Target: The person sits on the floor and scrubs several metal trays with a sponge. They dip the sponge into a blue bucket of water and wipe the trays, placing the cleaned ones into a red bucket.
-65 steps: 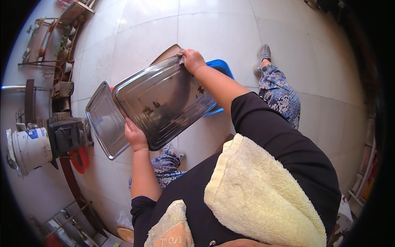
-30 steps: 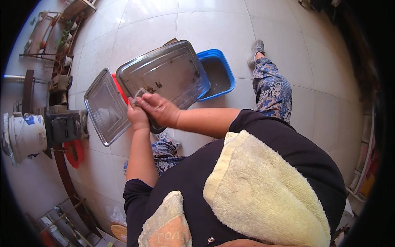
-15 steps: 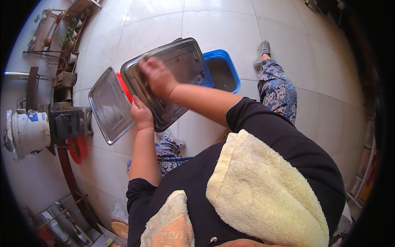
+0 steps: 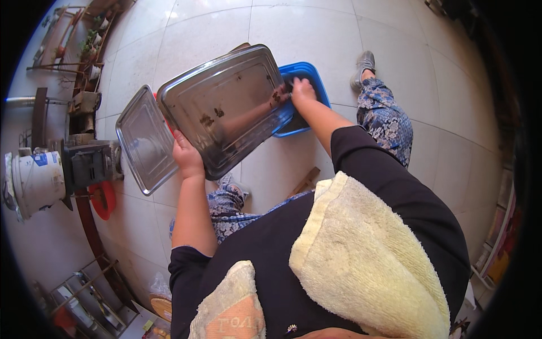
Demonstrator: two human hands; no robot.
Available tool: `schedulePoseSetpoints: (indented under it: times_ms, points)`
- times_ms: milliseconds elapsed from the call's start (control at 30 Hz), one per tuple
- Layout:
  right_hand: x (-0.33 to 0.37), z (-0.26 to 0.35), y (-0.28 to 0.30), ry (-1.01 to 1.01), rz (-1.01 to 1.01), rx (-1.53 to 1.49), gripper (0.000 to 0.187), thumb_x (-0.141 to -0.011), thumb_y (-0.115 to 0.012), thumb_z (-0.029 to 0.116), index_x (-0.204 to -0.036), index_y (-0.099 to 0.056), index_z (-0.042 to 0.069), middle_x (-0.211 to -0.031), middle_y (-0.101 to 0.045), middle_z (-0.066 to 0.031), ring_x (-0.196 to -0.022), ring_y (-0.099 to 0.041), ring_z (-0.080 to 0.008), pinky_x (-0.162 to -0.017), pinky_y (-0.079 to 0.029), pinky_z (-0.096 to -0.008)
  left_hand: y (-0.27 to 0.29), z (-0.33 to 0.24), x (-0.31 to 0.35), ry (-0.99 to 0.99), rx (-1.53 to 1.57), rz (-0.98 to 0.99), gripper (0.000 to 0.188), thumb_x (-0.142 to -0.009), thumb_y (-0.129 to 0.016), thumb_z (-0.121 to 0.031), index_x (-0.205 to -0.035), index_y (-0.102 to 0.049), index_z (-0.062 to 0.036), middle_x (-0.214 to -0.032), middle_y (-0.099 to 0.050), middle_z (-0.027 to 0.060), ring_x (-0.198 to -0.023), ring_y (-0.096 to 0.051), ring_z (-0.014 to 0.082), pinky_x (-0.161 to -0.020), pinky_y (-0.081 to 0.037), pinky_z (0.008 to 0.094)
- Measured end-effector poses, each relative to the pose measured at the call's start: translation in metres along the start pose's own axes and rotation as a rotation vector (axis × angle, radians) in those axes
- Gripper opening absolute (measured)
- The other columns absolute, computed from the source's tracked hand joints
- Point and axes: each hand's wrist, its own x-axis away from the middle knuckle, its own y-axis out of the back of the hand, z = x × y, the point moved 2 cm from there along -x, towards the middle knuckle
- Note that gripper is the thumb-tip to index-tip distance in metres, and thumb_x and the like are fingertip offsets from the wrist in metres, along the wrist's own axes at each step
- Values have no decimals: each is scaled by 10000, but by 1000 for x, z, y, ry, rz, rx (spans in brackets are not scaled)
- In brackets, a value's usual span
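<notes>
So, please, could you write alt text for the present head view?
A person's left hand grips the edge of a dark-spotted metal tray, while the right hand is at a blue tub. A second metal tray appears at left.

place: indoor room, probably a home, exact kind unclear | floor: large pale tiles (image 4: 305, 34) | left side: potted plants (image 4: 90, 46), white bucket (image 4: 38, 183), red basin (image 4: 104, 201) | lower left: rack (image 4: 84, 276) | wear: patterned trousers (image 4: 384, 121), sports shoes (image 4: 362, 66)

A head-worn fisheye looks steeply down toward the floor (image 4: 305, 31).
</notes>
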Motion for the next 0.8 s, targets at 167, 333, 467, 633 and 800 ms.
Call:
schedulePoseSetpoints:
  times_ms: [167,333,467,633,800]
  points:
    - [15,-49,-47,39,228,228,261,-884,-478,127,-1109,-598,75,-1082,-586,-206,-967,-616,-384,-838,-511,-453,2,-4,4,-13,106,11,575,-1005,-341,-452,-1002,-615,53,-897,-663,112,-817,-587,198,-786,-456,310]
    - [15,-33,-34,185,475,216,245,-867,-506,113,-1054,-658,65,-1095,-640,-189,-1033,-618,-330,-866,-502,-425,9,-15,9,28,215,54,551,-1010,-337,-441,-1050,-595,43,-956,-651,74,-863,-576,162,-810,-451,284]
    - [-6,-34,-29,-289,406,17,263,-789,-635,106,-1046,-674,75,-1059,-662,-165,-996,-635,-314,-855,-499,-375,7,-14,6,36,243,113,558,-1008,-338,-446,-1065,-589,49,-971,-650,70,-876,-577,155,-818,-453,278]
    - [46,33,16,29,-133,-877,304,-859,-552,72,-1158,-580,19,-1033,-645,-122,-916,-618,-206,-843,-491,-318,0,-26,7,-23,172,117,568,-1006,-340,-453,-1049,-595,53,-948,-659,91,-851,-587,177,-811,-456,295]
    - [111,170,88,718,-213,-847,413,-780,-553,19,-1192,-524,19,-1111,-564,-199,-1032,-534,-367,-933,-439,-409,-7,-34,11,-136,17,97,559,-1005,-339,-447,-999,-611,40,-881,-663,156,-807,-610,264,-770,-466,346]
